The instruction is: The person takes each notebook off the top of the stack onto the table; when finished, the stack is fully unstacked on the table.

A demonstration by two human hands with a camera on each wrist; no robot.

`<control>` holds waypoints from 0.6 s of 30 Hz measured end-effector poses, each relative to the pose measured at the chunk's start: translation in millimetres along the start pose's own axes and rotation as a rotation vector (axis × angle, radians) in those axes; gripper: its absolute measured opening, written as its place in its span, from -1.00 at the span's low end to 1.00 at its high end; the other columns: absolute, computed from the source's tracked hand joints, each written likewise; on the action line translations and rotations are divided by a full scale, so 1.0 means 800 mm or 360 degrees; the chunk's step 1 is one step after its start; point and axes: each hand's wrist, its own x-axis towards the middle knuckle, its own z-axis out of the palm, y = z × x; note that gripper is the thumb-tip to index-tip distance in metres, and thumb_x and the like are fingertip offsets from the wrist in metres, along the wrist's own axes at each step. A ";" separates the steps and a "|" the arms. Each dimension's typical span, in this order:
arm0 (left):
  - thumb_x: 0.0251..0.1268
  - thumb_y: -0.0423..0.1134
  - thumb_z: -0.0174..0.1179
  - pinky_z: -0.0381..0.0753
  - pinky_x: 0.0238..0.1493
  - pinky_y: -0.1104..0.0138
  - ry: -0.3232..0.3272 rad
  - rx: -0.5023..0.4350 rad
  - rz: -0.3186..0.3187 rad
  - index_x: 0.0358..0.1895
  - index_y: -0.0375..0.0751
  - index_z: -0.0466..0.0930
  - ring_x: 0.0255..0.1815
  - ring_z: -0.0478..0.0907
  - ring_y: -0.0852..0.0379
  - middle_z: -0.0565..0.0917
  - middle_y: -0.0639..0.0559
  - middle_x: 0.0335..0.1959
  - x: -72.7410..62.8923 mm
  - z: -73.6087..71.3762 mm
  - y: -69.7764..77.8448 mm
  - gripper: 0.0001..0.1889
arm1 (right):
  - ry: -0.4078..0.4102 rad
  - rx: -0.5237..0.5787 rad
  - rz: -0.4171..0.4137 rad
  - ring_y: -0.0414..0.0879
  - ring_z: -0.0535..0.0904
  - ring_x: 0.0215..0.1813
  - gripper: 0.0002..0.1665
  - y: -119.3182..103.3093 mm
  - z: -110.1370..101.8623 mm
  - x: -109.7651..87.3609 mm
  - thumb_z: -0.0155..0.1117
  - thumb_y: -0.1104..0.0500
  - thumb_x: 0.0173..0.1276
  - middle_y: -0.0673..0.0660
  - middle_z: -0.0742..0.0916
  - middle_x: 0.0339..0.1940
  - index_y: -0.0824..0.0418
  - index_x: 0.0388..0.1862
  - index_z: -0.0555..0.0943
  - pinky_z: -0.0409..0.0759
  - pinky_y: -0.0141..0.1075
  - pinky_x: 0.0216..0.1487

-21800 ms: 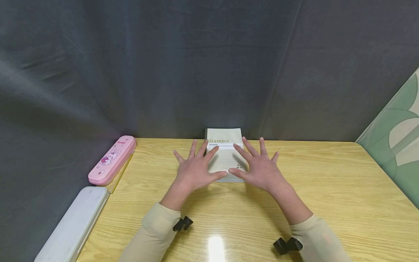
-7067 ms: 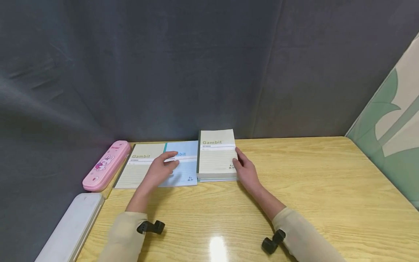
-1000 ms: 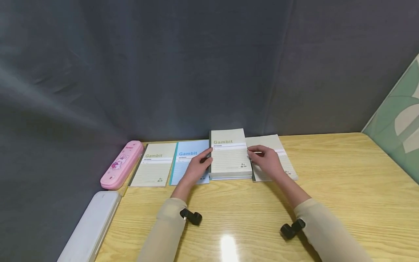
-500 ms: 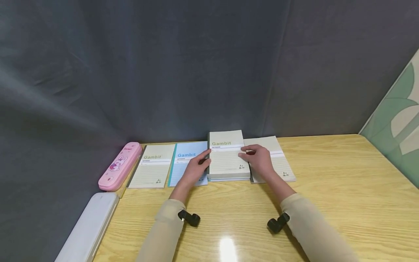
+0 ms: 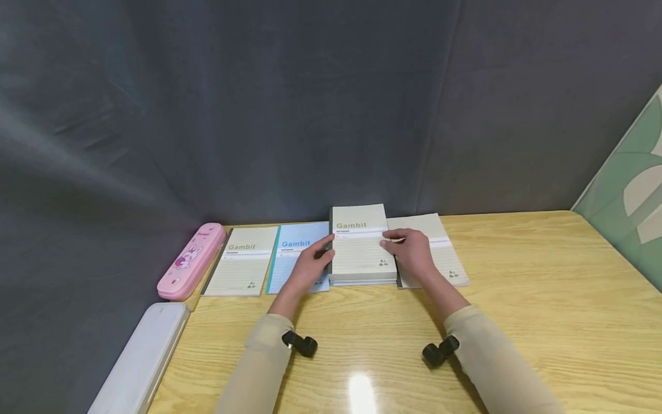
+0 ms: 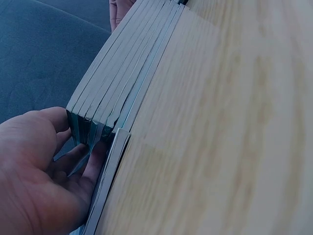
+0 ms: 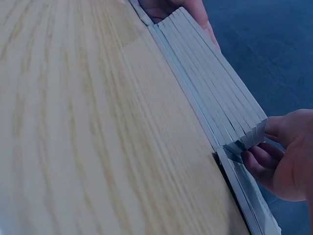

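Note:
A stack of several notebooks [image 5: 359, 256], a cream "Gambit" one on top, sits against the back edge. Along its left, spine side the left hand [image 5: 307, 269] holds the stack with bent fingers, seen also as the left hand [image 6: 39, 171] in the left wrist view. The right hand [image 5: 412, 253] grips the right side, its fingertips at the top cover's edge; in the right wrist view the right hand [image 7: 288, 156] has curled fingers against the stack's corner. Single notebooks lie flat beside it: a cream one [image 5: 240, 270], a blue one [image 5: 289, 259] and a cream one [image 5: 447, 261] at right.
A pink pencil case [image 5: 188, 264] with a rabbit picture and a long white case [image 5: 139, 356] line the left side of the wooden table [image 5: 362, 339]. A dark curtain [image 5: 331, 103] rises behind, and a green-patterned panel [image 5: 641, 195] stands at right.
Over the last second the right hand moves left onto the stack's right edge, while the left hand stays. Since the earliest frames, single notebooks have been laid out on both sides of the stack.

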 end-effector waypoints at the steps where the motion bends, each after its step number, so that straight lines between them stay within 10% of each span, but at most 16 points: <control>1: 0.55 -0.08 0.16 0.37 0.38 0.04 -0.0001 0.0004 0.0009 0.47 0.15 0.44 0.38 0.41 -0.04 0.42 -0.01 0.45 0.000 0.000 0.000 -0.52 | -0.0005 0.0011 0.0007 0.06 0.70 -0.08 -0.68 0.000 -0.001 0.000 0.42 0.18 0.38 0.23 0.78 -0.04 0.28 0.06 0.76 0.62 -0.17 -0.09; 18: 0.60 -0.13 0.08 0.33 0.41 0.01 -0.0105 0.0088 0.0065 0.54 0.00 0.33 0.46 0.31 -0.12 0.24 -0.05 0.57 -0.004 -0.002 0.003 -0.48 | -0.0092 0.0357 0.0148 0.02 0.50 0.20 -0.56 0.019 -0.013 -0.003 0.31 0.19 0.48 0.29 0.63 0.27 0.30 0.28 0.63 0.47 -0.41 0.04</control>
